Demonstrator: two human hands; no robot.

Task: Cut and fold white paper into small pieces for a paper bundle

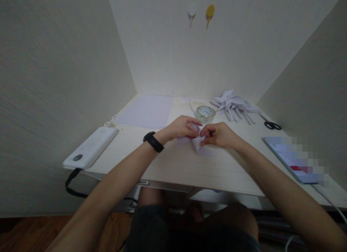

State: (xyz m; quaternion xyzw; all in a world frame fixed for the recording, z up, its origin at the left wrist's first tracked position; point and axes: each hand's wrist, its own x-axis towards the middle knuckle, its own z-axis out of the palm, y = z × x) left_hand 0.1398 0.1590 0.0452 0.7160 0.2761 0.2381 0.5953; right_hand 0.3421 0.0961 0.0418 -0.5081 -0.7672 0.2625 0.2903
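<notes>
A small piece of white paper (198, 145), folded or curled into points, is between my two hands just above the desk's middle. My left hand (185, 127), with a black watch on its wrist, pinches the paper's left side. Close beside it, my right hand (218, 135) pinches the paper's right side with thumb and forefinger. The lower tip of the paper hangs toward me. Right behind the hands stands a roll of clear tape (205, 114). Part of the paper is hidden by the fingers.
Folded paper pinwheels (233, 102) lie heaped at the back right, near black-handled scissors (272, 125). A tablet (291, 160) with a cable lies at the right. White paper sheets (148, 110) lie at the back left, and a white power bank (92, 147) at the left edge.
</notes>
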